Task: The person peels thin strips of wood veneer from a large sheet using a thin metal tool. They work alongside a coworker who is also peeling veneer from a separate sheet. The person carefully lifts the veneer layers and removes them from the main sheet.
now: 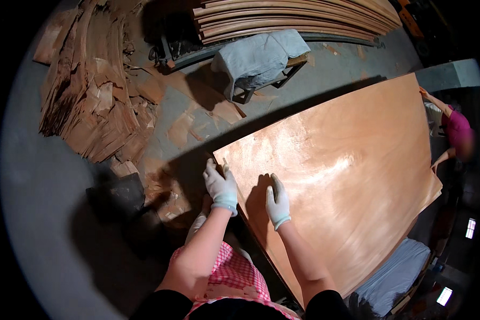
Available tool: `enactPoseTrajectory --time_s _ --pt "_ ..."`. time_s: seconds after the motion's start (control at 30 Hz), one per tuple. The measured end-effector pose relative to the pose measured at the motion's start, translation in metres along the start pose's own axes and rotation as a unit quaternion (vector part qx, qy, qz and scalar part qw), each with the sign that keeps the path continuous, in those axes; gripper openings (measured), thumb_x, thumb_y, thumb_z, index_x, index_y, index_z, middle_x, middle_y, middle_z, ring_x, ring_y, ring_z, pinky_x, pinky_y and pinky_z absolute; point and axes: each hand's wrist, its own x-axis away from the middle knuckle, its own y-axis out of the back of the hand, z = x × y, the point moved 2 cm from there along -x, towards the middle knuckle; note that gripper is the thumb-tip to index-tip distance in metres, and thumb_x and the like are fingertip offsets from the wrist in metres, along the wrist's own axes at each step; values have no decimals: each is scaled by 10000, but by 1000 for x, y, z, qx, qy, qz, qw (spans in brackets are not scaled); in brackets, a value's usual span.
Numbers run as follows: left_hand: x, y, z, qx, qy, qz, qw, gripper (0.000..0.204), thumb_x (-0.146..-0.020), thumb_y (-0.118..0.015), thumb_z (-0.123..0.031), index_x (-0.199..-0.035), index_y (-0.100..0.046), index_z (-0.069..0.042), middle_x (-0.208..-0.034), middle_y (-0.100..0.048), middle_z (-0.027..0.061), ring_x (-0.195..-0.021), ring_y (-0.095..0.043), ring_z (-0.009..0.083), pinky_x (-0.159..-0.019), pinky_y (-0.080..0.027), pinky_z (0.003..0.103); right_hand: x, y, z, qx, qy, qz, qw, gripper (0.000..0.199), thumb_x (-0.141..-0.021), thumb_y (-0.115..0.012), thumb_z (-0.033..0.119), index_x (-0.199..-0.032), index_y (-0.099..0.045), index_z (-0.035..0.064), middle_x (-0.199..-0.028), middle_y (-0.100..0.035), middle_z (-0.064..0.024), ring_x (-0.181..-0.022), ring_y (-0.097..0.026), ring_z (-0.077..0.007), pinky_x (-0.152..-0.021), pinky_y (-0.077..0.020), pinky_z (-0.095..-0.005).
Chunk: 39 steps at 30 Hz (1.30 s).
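Observation:
A large stack of thin, reddish-tan wood veneer sheets (pixel 330 160) spreads from the middle to the right. At its near left corner, my left hand (pixel 221 186), in a white glove with a pale cuff, lies along the edge. Its thumb and fingers are apart, and whether they press on the sheets is unclear. Over the top sheet, my right hand (pixel 278 203), gloved alike, holds nothing, with its fingers stretched out and a shadow beside it. Across the stack, another person (pixel 458 130) in a magenta top has both hands at the far right edge.
Torn veneer scraps (pixel 96 90) are heaped at the far left, with loose pieces on the floor. Beyond the stack stands a low bench (pixel 261 58) under a grey cover. Long curved sheets (pixel 288 21) lie piled behind it. A grey plastic-wrapped bundle (pixel 394 274) sits at the lower right.

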Motion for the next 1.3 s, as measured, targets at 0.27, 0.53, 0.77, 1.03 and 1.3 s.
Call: enactPoseTrajectory --time_s 0.27,0.53,0.77,1.03,1.3 --pt "-15 -35 22 72 113 89 987 790 -969 -534 -300 -1486 -85 93 -1535 -200 319 -1427 -264 384 -1175 -239 391 30 -12 -9 70 55 -3 996 444 -906 -521 84 -1339 -490 -5 -1362 -522 -217 -1302 -454 -379 -1143 -291 -468" --pt "-55 -16 49 237 187 107 947 841 -942 -580 -485 -1514 -206 6 -1536 -304 219 -1405 -338 303 -1140 -292 387 40 -7 -14 297 15 14 955 561 -946 -500 260 -1439 -371 27 -1515 -317 -227 -1413 -263 -403 -1177 -121 -521" --pt "-60 -14 28 403 257 193 857 675 -1005 -397 -551 -1350 -507 19 -1400 -516 94 -1302 -441 202 -1128 -286 342 41 -17 -42 338 -14 51 939 605 -970 -456 372 -1479 -339 68 -1551 -255 -233 -1438 -220 -409 -1180 -114 -525" --pt "-93 7 48 184 -21 185 965 328 -865 -718 -151 -1140 -659 17 -1226 -638 121 -1165 -567 231 -1018 -438 349 36 -15 -34 316 6 40 948 566 -956 -495 330 -1463 -379 107 -1551 -266 -212 -1432 -245 -386 -1181 -132 -518" --pt "-30 52 -42 135 -204 173 954 168 -828 -694 -88 -981 -687 -20 -1116 -669 135 -990 -652 262 -901 -508 349 57 -28 11 257 64 10 964 970 -773 -705 544 -1459 -294 -6 -1510 -264 -300 -1419 -233 -442 -1167 -107 -570"
